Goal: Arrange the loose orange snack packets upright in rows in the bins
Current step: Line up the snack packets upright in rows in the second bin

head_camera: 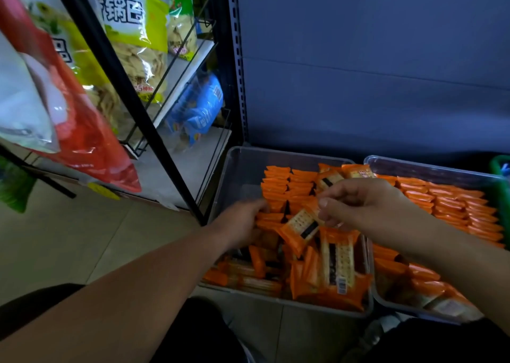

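2 clear plastic bins, side by side: left bin (240, 169), right bin (430, 169). Contents: orange snack packets with a cracker print and a dark stripe. In the left bin, upright rows (278, 186) fill the far end and a loose heap (325, 274) the near end. Right hand (367, 205) pinches 1 packet (299, 228) by its upper edge above the heap. Left hand (242, 222) is against the rows, blurred; finger hold cannot be told.
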Available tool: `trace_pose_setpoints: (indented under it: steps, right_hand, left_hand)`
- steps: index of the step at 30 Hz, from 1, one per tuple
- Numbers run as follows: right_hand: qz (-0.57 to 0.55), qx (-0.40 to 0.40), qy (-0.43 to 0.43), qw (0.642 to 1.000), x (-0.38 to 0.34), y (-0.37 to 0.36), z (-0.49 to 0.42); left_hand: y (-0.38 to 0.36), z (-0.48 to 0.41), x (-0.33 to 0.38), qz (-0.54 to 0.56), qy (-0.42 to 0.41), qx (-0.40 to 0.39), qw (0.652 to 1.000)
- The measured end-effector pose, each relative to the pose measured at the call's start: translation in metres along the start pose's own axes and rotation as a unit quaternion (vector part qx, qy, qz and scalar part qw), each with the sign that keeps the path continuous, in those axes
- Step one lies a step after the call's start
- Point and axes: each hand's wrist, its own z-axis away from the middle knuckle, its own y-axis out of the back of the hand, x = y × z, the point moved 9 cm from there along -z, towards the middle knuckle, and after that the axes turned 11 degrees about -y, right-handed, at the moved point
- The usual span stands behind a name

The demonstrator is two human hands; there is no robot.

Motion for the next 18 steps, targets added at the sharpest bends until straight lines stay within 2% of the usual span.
trace_pose_setpoints:
  steps: [3,6,9,12,13,18]
  right_hand:
    - [0.007,-0.006,0.005,1.0,-0.003,-0.002,0.001]
    - [0.015,-0.009,0.007,1.0,-0.004,-0.005,0.001]
    - [0.032,-0.012,0.016,0.999,-0.006,-0.006,0.001]
    - [0.057,-0.007,0.036,0.998,-0.011,-0.008,0.003]
    - [0.064,-0.004,0.04,0.997,-0.012,-0.009,0.004]
    - [0.089,0.019,0.048,0.995,-0.013,-0.012,0.007]
  left_hand:
    - [0.005,-0.002,0.001,0.016,0.034,0.022,0.999]
    - [0.014,0.0,0.008,-0.003,0.071,0.012,0.997]
    - [0.015,0.012,0.02,-0.051,0.077,-0.05,0.994]
    - [-0.013,0.036,0.024,-0.024,0.109,-0.146,0.983]
    - [-0.019,0.042,0.023,-0.012,0.124,-0.155,0.98]
    - [0.002,0.05,0.03,0.105,0.166,-0.052,0.979]
